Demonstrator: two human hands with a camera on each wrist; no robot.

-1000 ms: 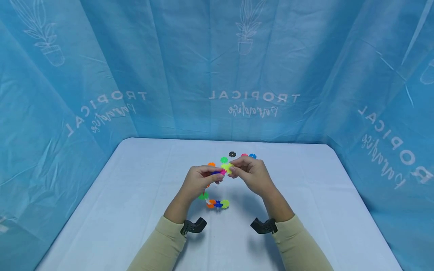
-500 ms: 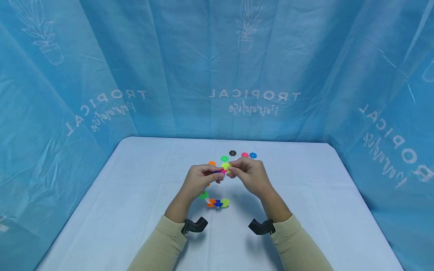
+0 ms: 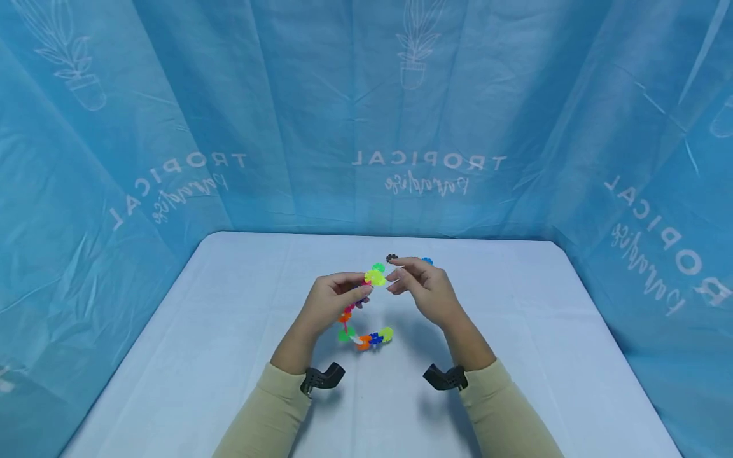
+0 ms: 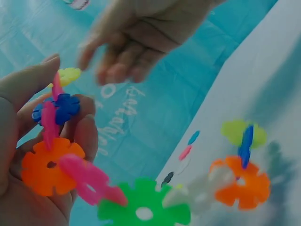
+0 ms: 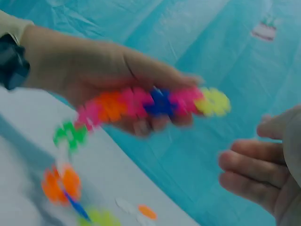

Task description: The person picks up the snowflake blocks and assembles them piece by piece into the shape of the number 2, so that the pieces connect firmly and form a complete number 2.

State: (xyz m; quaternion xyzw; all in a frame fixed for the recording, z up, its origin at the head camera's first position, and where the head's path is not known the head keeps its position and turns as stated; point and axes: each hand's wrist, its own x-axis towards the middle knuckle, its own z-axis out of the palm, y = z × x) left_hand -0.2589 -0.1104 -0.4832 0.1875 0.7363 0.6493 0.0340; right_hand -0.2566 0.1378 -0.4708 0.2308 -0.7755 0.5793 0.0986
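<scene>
My left hand (image 3: 329, 302) pinches the upper part of a chain of flower-shaped plastic interlocking discs (image 5: 136, 102). A yellow disc (image 5: 215, 101) ends the chain just past the fingertips, joined to a pink one. Past blue, pink and orange discs, the chain hangs in a curve through a green disc (image 4: 141, 202), a whitish one and an orange disc (image 4: 244, 183), to a blue and a yellow-green disc (image 3: 386, 334). Just right of the yellow disc, my right hand (image 3: 426, 289) is apart from the chain, holding nothing, its fingers loosely bent.
Loose discs lie on the white table (image 3: 504, 331) beyond the hands: a black disc (image 3: 392, 258), a green disc (image 3: 378, 268), a blue disc (image 3: 427, 261) and a pink disc (image 4: 185, 152). A blue curtain (image 3: 321, 191) surrounds the back and sides.
My right hand has let go of the yellow disc and drawn slightly away to the right. The left hand has shifted slightly left, and the chain's hanging end has swung.
</scene>
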